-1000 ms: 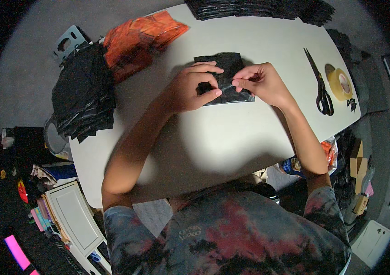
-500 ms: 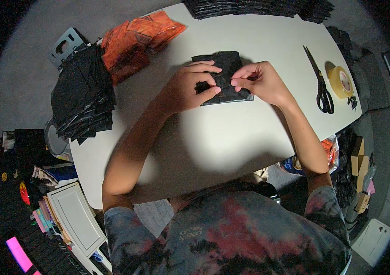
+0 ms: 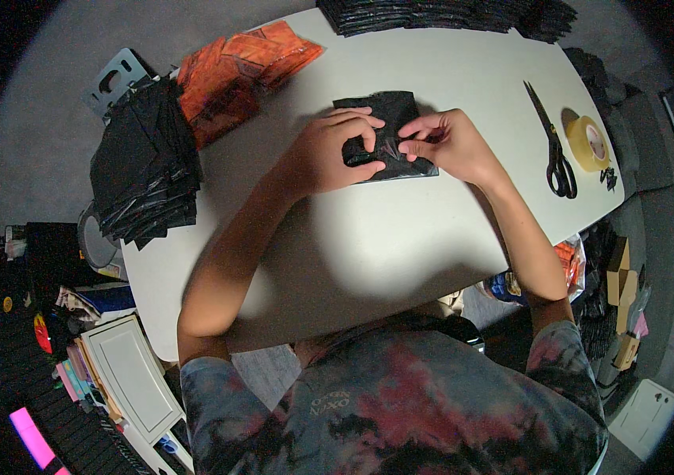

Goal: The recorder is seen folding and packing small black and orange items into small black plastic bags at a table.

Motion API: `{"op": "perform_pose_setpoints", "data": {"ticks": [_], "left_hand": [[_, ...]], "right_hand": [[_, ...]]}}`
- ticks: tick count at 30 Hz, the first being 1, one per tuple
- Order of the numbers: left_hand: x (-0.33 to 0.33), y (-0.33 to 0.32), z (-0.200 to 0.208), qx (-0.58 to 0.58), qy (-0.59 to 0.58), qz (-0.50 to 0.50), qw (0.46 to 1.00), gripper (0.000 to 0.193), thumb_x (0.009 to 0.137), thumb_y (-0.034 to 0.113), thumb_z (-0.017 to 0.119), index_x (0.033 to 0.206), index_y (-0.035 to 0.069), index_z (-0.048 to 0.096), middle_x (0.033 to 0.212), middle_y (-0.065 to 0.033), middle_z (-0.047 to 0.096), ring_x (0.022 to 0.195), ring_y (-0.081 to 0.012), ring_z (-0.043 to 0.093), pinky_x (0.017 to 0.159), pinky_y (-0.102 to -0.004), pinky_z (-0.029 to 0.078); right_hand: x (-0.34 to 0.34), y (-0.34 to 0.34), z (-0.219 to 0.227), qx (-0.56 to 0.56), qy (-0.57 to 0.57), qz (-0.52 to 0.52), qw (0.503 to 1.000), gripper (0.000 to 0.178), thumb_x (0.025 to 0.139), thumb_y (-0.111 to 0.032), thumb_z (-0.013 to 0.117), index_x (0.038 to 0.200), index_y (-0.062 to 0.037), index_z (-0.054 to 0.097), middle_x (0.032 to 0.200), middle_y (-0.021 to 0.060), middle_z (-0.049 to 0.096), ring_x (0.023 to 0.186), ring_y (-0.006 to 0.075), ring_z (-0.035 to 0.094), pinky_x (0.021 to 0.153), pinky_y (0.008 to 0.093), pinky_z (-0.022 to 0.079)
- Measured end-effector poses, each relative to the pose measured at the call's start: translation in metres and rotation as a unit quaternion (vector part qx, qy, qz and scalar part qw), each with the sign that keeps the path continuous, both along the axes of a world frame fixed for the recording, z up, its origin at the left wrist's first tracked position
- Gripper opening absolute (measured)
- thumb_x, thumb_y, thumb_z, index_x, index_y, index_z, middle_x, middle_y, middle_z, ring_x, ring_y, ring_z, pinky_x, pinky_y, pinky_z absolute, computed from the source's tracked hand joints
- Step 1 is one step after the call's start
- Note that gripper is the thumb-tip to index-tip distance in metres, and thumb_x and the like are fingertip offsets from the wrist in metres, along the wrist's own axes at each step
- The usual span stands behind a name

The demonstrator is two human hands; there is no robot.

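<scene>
One creased black plastic packet flat on white bench. Left hand on packet's left side, fingers and thumb parted; right hand at its right, fingertips close together, grip unclear. Right of packet: scissors, tape roll. Left of packet: black stack.

Light pools on the white table amid soft shadows, grainy edges curving into black.

To my right I see black scissors; tape sits just beside them; orange plastic packaging lies left.
</scene>
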State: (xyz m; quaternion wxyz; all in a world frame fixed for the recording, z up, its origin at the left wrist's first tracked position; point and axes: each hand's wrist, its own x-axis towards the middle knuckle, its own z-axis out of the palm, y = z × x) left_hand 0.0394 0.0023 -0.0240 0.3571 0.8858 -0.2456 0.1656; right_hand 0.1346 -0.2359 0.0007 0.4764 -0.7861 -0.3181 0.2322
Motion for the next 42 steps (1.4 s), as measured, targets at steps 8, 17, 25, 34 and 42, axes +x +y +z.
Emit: {"op": "perform_pose_setpoints", "data": {"ticks": [8,17,25,34,42], "left_hand": [[-0.002,-0.003,0.002,0.021,0.012,0.011,1.000,0.032,0.075,0.015,0.089,0.099,0.009,0.069,0.128,-0.0120,0.071,0.131,-0.0349,0.062,0.110,-0.0475,0.050],[-0.004,-0.001,-0.004,0.070,-0.001,0.002,0.998,0.033,0.083,0.023,0.083,0.115,0.016,0.080,0.136,-0.0112,0.066,0.134,-0.0338,0.057,0.114,-0.0460,0.046],[-0.004,-0.004,0.000,0.063,0.001,0.008,0.998,0.034,0.077,0.018,0.087,0.111,0.012,0.082,0.135,-0.0104,0.067,0.133,-0.0336,0.059,0.112,-0.0466,0.048],[-0.005,-0.001,-0.001,0.084,-0.010,0.008,0.996,0.036,0.078,0.020,0.088,0.112,0.013,0.081,0.136,-0.0106,0.067,0.135,-0.0330,0.058,0.112,-0.0459,0.048],[-0.006,-0.002,-0.003,0.094,-0.010,0.041,0.995,0.032,0.078,0.024,0.089,0.108,0.015,0.083,0.154,-0.0173,0.053,0.148,-0.0399,0.044,0.120,-0.0475,0.039]], "right_hand": [[0.000,0.001,0.001,-0.001,-0.009,-0.005,1.000,0.033,0.085,-0.002,0.082,0.117,0.0026,0.073,0.073,0.0064,0.072,0.066,0.0080,0.064,0.061,0.0254,0.051],[-0.001,-0.001,0.004,-0.014,-0.132,-0.027,0.991,0.028,0.080,-0.006,0.084,0.106,0.0015,0.077,0.069,0.0069,0.068,0.061,0.0115,0.063,0.060,0.0281,0.052],[-0.013,0.003,0.004,0.068,-0.373,0.052,0.924,0.025,0.079,-0.018,0.087,0.097,-0.0033,0.080,0.084,0.0098,0.072,0.077,0.0289,0.070,0.076,0.0384,0.057],[-0.002,-0.008,0.000,-0.038,-0.230,0.067,0.970,0.032,0.075,-0.019,0.089,0.104,-0.0070,0.081,0.097,0.0172,0.073,0.092,0.0356,0.071,0.081,0.0428,0.056],[-0.007,-0.011,0.011,-0.141,-0.300,0.079,0.940,0.033,0.078,-0.032,0.085,0.103,-0.0091,0.082,0.098,0.0155,0.071,0.100,0.0370,0.067,0.085,0.0455,0.055]]}}
